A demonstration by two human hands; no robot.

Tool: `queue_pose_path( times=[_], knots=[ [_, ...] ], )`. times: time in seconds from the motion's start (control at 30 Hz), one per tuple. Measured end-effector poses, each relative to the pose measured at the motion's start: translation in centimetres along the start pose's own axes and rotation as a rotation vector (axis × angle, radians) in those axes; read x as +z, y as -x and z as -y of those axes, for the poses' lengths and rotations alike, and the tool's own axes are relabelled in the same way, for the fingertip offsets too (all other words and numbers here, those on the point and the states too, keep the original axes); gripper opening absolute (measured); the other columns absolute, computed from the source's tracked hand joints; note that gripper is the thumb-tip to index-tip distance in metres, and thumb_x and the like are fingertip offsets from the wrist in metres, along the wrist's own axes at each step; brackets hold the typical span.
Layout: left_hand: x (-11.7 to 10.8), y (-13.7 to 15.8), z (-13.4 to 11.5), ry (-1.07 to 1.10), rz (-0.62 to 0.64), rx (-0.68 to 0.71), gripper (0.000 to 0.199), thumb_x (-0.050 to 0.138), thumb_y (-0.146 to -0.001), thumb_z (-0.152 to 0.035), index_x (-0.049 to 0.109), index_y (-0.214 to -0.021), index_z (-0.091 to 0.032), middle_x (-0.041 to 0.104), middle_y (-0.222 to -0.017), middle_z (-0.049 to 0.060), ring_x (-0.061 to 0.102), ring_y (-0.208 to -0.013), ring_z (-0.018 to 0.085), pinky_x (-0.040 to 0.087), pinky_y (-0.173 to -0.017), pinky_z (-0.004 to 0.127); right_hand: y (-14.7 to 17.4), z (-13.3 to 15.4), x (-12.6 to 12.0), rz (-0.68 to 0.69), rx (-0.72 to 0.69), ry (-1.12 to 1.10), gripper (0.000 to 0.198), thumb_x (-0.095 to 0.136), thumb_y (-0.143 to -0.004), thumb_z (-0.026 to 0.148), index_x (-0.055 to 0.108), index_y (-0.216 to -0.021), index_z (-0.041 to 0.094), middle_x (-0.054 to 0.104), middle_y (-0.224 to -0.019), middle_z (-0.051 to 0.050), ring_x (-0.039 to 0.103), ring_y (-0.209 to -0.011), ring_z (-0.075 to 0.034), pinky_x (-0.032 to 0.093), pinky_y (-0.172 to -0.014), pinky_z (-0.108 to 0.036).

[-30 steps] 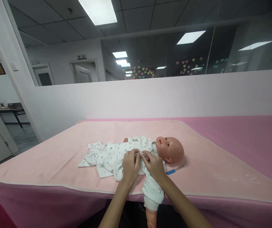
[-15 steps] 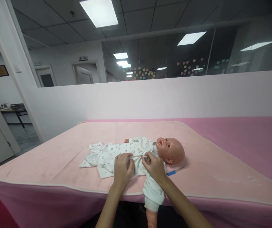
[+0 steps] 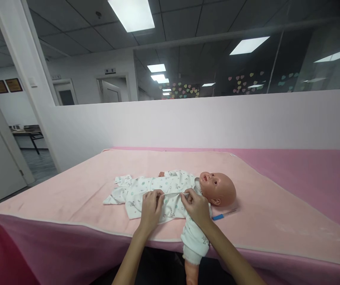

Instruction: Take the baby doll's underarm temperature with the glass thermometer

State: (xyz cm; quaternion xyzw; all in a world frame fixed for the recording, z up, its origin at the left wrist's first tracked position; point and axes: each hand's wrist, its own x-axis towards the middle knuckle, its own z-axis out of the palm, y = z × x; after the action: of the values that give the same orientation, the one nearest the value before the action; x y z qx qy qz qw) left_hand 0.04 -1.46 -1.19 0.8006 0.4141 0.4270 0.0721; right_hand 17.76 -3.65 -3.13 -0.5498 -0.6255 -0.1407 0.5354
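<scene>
The hands have parted since the frame one second earlier: the left hand [image 3: 151, 206], then nearly touching the right hand [image 3: 197, 205], now stands apart from it, toward the doll's legs, and a narrow white strip [image 3: 172, 193] runs straight between them. Each hand appears closed in a fingertip pinch at one end of this strip; the exact contact is partly hidden by the fingers. The doll [image 3: 222, 189] lies on its back on the pink sheet [image 3: 283, 213], head to the right, wearing a patterned shirt [image 3: 155, 186]. One sleeve [image 3: 195, 237] hangs over the near edge. A blue-ended stick [image 3: 218, 217] lies just beside the head. The step in hand is judged to be straightening the strip along the shirt's front; the next move seems to call for even tension, with neither pinch slipping nor the doll being dragged.
</scene>
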Motion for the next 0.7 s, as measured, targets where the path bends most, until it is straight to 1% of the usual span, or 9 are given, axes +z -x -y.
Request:
queue_pose_path(
  times=[0.23,0.33,0.43,0.53,0.7],
  knots=[
    [0.0,-0.11,0.15,0.038,-0.004,-0.027,0.023,0.033,-0.09,-0.034,0.054,-0.095,-0.024,0.062,-0.086,0.0,0.052,-0.084,0.017,0.034,-0.084,0.037,0.1,-0.15,0.2,0.008,0.04,-0.025,0.022,0.05,-0.081,0.036,0.054,-0.068,0.018,0.043,-0.04,0.007,0.044,-0.038,-0.007,0.029,-0.045,-0.018],
    [-0.12,-0.04,-0.05,0.035,-0.001,-0.021,0.025,0.041,-0.086,-0.039,0.055,-0.1,-0.024,0.062,-0.09,0.002,0.052,-0.089,0.019,0.034,-0.085,0.038,0.05,-0.14,0.16,0.009,0.04,-0.027,0.022,0.049,-0.081,0.036,0.054,-0.069,0.018,0.044,-0.041,0.007,0.044,-0.038,-0.007,0.03,-0.045,-0.018],
    [-0.17,0.02,-0.14,0.012,0.012,0.002,0.025,0.046,-0.084,-0.04,0.058,-0.098,-0.023,0.063,-0.091,0.002,0.052,-0.089,0.02,0.033,-0.087,0.04,0.03,-0.12,0.08,0.022,0.043,-0.024,0.023,0.048,-0.081,0.036,0.054,-0.068,0.018,0.046,-0.042,0.006,0.045,-0.039,-0.008,0.03,-0.045,-0.019],
    [-0.23,0.01,-0.19,0.016,0.01,0.005,0.023,0.042,-0.086,-0.037,0.058,-0.095,-0.023,0.063,-0.092,0.002,0.052,-0.089,0.019,0.033,-0.087,0.039,0.03,-0.13,0.03,0.025,0.037,-0.019,0.025,0.046,-0.082,0.037,0.053,-0.066,0.018,0.045,-0.041,0.006,0.044,-0.038,-0.009,0.03,-0.045,-0.02],
    [-0.5,-0.05,-0.52,0.005,-0.007,0.01,0.019,0.041,-0.087,-0.033,0.057,-0.091,-0.023,0.062,-0.092,0.001,0.052,-0.09,0.019,0.036,-0.084,0.035,0.0,-0.09,0.0,0.027,0.029,-0.028,0.025,0.047,-0.082,0.037,0.053,-0.067,0.018,0.044,-0.041,0.006,0.044,-0.038,-0.009,0.03,-0.044,-0.019]
  ],
)
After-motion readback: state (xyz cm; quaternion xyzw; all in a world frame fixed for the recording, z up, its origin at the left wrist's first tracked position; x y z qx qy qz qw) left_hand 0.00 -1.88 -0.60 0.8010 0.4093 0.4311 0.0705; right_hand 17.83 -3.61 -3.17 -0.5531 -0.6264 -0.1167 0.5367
